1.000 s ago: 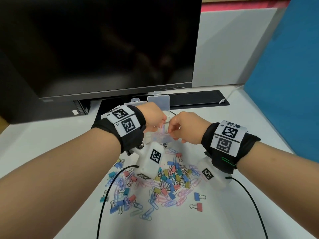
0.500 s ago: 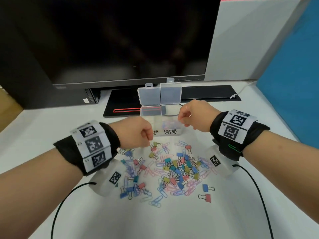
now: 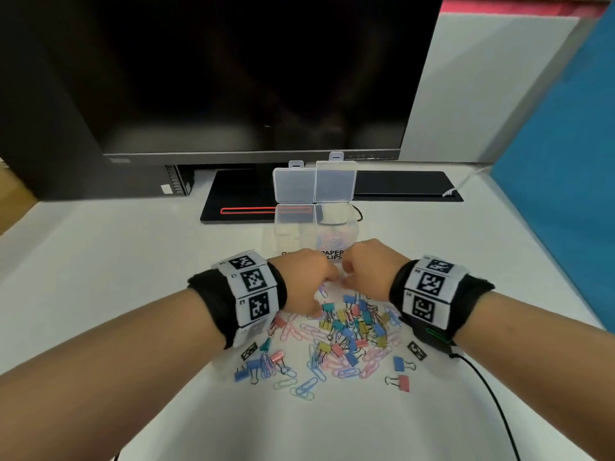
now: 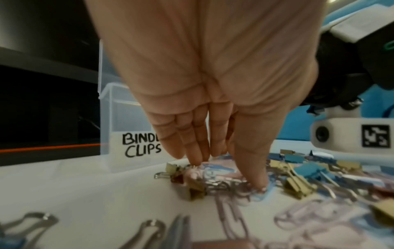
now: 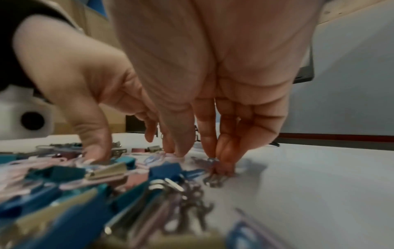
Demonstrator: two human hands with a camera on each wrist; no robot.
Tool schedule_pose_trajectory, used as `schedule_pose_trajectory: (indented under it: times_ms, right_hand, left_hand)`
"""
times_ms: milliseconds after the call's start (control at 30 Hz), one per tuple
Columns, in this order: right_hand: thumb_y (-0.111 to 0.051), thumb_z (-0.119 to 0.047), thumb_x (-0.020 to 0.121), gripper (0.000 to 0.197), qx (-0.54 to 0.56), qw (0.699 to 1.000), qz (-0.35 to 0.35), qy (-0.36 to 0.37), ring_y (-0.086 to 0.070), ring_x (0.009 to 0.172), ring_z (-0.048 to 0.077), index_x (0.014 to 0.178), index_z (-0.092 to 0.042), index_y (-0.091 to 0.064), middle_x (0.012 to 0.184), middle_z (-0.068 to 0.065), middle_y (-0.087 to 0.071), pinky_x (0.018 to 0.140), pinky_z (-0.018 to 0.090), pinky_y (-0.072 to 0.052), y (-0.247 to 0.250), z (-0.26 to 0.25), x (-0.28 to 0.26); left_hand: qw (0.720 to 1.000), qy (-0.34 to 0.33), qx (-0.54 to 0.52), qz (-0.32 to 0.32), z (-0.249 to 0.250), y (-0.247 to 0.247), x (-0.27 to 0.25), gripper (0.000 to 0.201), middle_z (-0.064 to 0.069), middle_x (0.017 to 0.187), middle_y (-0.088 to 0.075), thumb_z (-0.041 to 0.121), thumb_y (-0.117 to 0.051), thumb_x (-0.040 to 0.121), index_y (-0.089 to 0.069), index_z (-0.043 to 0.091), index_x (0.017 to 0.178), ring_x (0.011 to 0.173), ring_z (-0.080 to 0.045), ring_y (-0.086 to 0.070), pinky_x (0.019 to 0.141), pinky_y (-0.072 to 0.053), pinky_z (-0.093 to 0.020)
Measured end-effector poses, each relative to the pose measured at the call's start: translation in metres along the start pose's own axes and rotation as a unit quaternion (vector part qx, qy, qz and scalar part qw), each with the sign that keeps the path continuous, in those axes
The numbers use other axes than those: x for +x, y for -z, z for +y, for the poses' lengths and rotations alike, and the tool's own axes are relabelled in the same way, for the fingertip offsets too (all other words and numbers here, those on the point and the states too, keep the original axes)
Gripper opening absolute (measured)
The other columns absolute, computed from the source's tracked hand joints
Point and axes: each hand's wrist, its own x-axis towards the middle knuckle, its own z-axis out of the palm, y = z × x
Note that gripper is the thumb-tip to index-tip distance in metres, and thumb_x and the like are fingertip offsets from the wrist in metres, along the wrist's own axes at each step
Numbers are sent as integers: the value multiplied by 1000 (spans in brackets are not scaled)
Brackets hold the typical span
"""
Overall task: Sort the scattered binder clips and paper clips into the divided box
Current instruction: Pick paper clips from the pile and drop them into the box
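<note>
Both hands down at the far edge of the clip pile, fingertips on the desk. Left hand closing thumb and fingers on a paper clip; right hand pinching at a binder clip, neither lifted. Pick step; next, lift clear of tangled neighbours. Divided box sits open just beyond, monitor behind.

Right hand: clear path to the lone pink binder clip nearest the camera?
Probably yes. The pink binder clip lies apart from the pile on bare table, nothing over it; the right hand is busy at the pile's far edge.
</note>
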Motion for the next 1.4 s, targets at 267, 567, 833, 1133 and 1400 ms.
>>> schedule_pose_trajectory:
  times_ms: [267, 567, 833, 1133, 1400]
  right_hand:
    - [-69, -23, 81, 24, 18, 997, -30, 68, -62, 80, 23, 100, -7, -70, 94, 9, -70, 65, 25, -43, -4, -24, 1]
    - [-65, -19, 83, 18, 14, 998, 2, 55, -55, 73, 22, 97, -8, -71, 94, 12, -69, 66, 27, -45, -7, -30, 8]
    - [-74, -27, 75, 29, 41, 998, -6, 40, -67, 88, 24, 99, -11, -70, 96, 8, -71, 79, 33, -56, -10, -28, 4]
    - [-65, -9, 81, 15, 28, 998, 6, 53, -65, 93, 26, 96, -11, -70, 103, 8, -69, 82, 32, -53, -16, -30, 1]
    - [-66, -8, 82, 14, 200, 978, -10, 62, -54, 63, 9, 73, -18, -65, 70, -9, -57, 59, 19, -46, 0, -7, -10]
  left_hand:
    - [998, 0, -55, 9, -14, -3, -14, 49, 1, 115, -65, 33, -76, 72, -66, 22, 118, 102, -18, -60, 91, -50, -33]
    - [992, 46, -93, 71, -5, -11, -14, 34, -4, 110, -66, 21, -72, 80, -68, 11, 112, 91, -19, -65, 51, -45, -3]
    - [985, 71, -122, 94, -1, -16, -10, 13, -11, 92, -72, 8, -64, 79, -70, 2, 89, 87, -25, -67, 80, -55, -32]
    - [978, 91, -157, 105, -8, -19, -16, 11, 5, 82, -57, 12, -67, 80, -68, 11, 92, 81, -15, -57, 71, -47, -20]
    - [923, 143, -351, 63, -32, -8, -38, 18, -3, 86, -64, 8, -71, 81, -68, 16, 97, 57, -11, -64, 55, -55, -23]
